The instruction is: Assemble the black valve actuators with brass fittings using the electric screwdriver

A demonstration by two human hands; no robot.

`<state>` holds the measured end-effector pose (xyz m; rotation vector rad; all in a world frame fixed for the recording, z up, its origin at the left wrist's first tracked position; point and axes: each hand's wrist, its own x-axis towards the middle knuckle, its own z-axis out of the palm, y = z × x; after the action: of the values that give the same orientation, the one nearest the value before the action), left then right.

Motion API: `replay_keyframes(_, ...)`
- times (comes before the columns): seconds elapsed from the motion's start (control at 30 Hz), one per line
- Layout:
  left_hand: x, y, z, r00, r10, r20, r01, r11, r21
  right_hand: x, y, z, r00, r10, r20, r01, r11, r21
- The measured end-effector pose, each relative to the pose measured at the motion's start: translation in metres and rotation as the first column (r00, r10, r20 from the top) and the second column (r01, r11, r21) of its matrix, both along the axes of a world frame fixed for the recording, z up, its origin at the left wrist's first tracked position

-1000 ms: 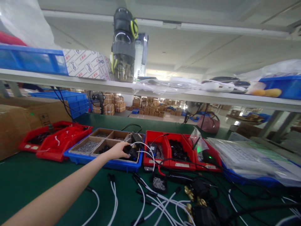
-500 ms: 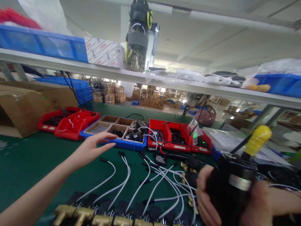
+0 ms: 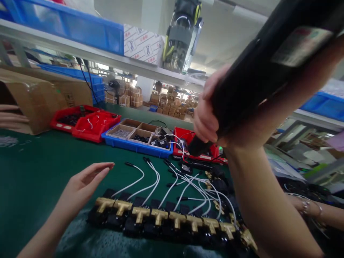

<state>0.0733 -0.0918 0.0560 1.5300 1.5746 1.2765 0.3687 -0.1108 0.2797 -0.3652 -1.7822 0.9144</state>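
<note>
My right hand (image 3: 206, 111) is wrapped around a black electric screwdriver (image 3: 247, 79) with a white label, raised close to the camera. Its tapered nose points down and left, in front of the red bins. Over the green table, my left hand (image 3: 86, 179) is held out with fingers extended and nothing in it. Just right of that hand lies a row of brass valve fittings (image 3: 141, 214) with black housings. White cables (image 3: 154, 182) with black ends run from the row up across the table.
A blue divided tray (image 3: 137, 144) of small parts stands behind the cables, with red bins (image 3: 92, 125) to its left. Another person's hand (image 3: 12, 116) is by the cardboard box (image 3: 40, 96). Someone's braceleted forearm (image 3: 311, 208) reaches in at right. A shelf (image 3: 107, 57) crosses above.
My right hand has lifted the screwdriver and tipped it nose down-left. My left hand has moved down and left, away from the tray. The view has shifted, showing more of the valve row.
</note>
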Motion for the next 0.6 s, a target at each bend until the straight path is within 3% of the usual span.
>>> replay_keyframes(0.13,0.002,-0.01,-0.007,1.0,-0.018,-0.012,0.018,1.0,0.009,-0.021,-0.001,-0.014,0.992,0.067,0.11,-0.05,0.987,-0.154)
replay_keyframes(0.3,0.005,0.002,0.006,0.995,-0.074,-0.066,0.077,0.996,0.054,0.003,0.025,-0.019,0.998,0.019,0.056,0.001,0.943,-0.332)
replay_keyframes(0.37,0.01,0.015,0.015,0.987,-0.12,-0.107,0.128,0.989,0.07,0.02,0.037,-0.028,0.999,-0.03,-0.019,0.02,0.915,-0.402)
replay_keyframes(0.47,0.024,0.042,0.025,0.965,-0.2,-0.171,0.218,0.971,0.095,0.043,0.043,-0.054,0.984,-0.15,-0.096,0.077,0.843,-0.533)
replay_keyframes(0.6,0.048,0.099,0.023,0.917,-0.325,-0.232,0.356,0.928,0.108,0.067,0.017,-0.094,0.967,-0.217,-0.13,0.082,0.757,-0.648)
